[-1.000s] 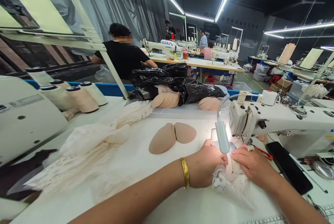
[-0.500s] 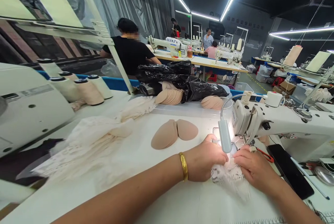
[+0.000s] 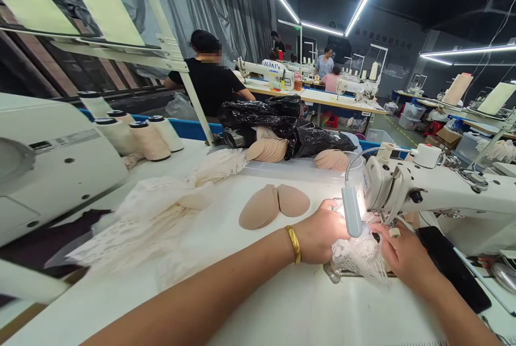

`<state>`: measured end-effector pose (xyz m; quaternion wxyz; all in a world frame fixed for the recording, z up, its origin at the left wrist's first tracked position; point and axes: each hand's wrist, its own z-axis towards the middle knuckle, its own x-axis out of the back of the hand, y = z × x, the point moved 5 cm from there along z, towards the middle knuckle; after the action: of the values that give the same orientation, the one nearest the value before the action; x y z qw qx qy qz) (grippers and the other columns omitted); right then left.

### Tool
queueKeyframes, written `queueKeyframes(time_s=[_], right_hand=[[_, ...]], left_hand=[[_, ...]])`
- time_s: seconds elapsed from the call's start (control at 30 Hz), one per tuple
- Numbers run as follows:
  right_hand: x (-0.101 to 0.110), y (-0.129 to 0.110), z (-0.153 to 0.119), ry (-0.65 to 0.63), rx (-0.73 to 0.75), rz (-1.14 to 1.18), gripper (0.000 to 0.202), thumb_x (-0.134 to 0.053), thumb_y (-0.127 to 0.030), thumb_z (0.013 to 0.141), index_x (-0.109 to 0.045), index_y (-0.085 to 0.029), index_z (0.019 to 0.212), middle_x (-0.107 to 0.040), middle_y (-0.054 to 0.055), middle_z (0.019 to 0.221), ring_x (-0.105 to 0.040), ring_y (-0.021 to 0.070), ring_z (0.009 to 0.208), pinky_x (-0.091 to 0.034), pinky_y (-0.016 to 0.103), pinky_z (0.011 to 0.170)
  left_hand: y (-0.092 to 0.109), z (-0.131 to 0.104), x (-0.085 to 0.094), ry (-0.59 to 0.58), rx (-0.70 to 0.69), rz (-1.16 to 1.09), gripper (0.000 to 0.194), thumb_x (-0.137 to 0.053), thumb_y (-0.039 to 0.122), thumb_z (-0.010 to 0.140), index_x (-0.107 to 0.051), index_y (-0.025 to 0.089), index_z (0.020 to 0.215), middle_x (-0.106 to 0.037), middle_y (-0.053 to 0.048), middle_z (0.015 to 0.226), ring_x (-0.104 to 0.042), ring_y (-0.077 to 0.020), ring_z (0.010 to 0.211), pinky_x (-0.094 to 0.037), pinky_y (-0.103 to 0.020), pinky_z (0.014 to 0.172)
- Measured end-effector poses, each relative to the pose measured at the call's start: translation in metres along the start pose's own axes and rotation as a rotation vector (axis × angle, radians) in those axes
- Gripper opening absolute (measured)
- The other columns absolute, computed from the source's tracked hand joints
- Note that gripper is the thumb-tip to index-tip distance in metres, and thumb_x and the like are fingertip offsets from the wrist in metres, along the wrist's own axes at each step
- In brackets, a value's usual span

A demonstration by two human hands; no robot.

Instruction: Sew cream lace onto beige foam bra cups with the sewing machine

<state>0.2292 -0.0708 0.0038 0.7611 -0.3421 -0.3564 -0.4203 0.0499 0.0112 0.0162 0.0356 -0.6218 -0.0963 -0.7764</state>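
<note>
White lace fabric lies bunched at the needle end of a white sewing machine, under a bright lamp. My left hand is closed on the fabric's left side, its fingertips partly hidden behind the lamp. On the right side, my right hand pinches the lace with bent fingers close below the machine head. The needle and the spot being sewn cannot be made out. A metal plate edge shows beneath the lace.
Beige bra pads lie left of the machine, with more lace farther left. A black phone rests beside my right forearm. Behind stand a black plastic bag and thread cones. A person in black sits beyond.
Both hands have shifted slightly with the lace, whose loose end is gathered higher, baring the metal plate edge. My right hand now covers the red-handled tool. The whole view has swung a little left.
</note>
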Motion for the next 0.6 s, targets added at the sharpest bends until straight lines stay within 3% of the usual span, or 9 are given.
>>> queueKeyframes(time_s=[0.2, 0.37, 0.5, 0.6], right_hand=[[-0.003, 0.003, -0.002, -0.032, -0.053, 0.032, 0.035, -0.042, -0.008, 0.093, -0.065, -0.022, 0.115, -0.072, 0.01, 0.104, -0.068, 0.0272, 0.098, -0.057, 0.038, 0.074], [-0.006, 0.005, -0.008, 0.003, -0.026, 0.027, 0.03, -0.041, -0.01, 0.096, -0.062, -0.023, 0.113, -0.07, 0.007, 0.096, -0.068, 0.025, 0.089, -0.055, 0.036, 0.07], [-0.004, -0.011, -0.007, 0.036, 0.08, -0.017, 0.028, -0.04, -0.011, 0.098, -0.057, -0.025, 0.115, -0.069, 0.002, 0.083, -0.067, 0.0234, 0.077, -0.053, 0.035, 0.067], [-0.007, -0.031, -0.002, -0.007, 0.225, 0.063, 0.031, -0.051, -0.016, 0.096, -0.053, -0.026, 0.125, -0.072, 0.005, 0.102, -0.069, 0.0234, 0.09, -0.055, 0.035, 0.079]], left_hand=[[-0.002, -0.003, -0.006, -0.021, 0.003, -0.026, 0.035, -0.071, 0.006, 0.064, -0.065, 0.025, 0.093, -0.073, 0.0, 0.09, -0.065, -0.0249, 0.089, -0.025, -0.046, 0.105], [-0.001, -0.006, -0.009, -0.027, 0.016, -0.062, 0.032, -0.073, 0.015, 0.071, -0.068, 0.027, 0.101, -0.072, -0.001, 0.089, -0.064, -0.0274, 0.093, -0.027, -0.046, 0.101], [-0.003, -0.011, -0.013, -0.069, 0.03, -0.068, 0.03, -0.072, 0.019, 0.073, -0.067, 0.028, 0.102, -0.071, -0.001, 0.093, -0.063, -0.0257, 0.091, -0.028, -0.047, 0.102], [-0.002, -0.013, -0.011, -0.087, 0.086, -0.05, 0.03, -0.069, 0.027, 0.077, -0.067, 0.029, 0.107, -0.07, -0.003, 0.102, -0.062, -0.0277, 0.097, -0.031, -0.049, 0.102]])
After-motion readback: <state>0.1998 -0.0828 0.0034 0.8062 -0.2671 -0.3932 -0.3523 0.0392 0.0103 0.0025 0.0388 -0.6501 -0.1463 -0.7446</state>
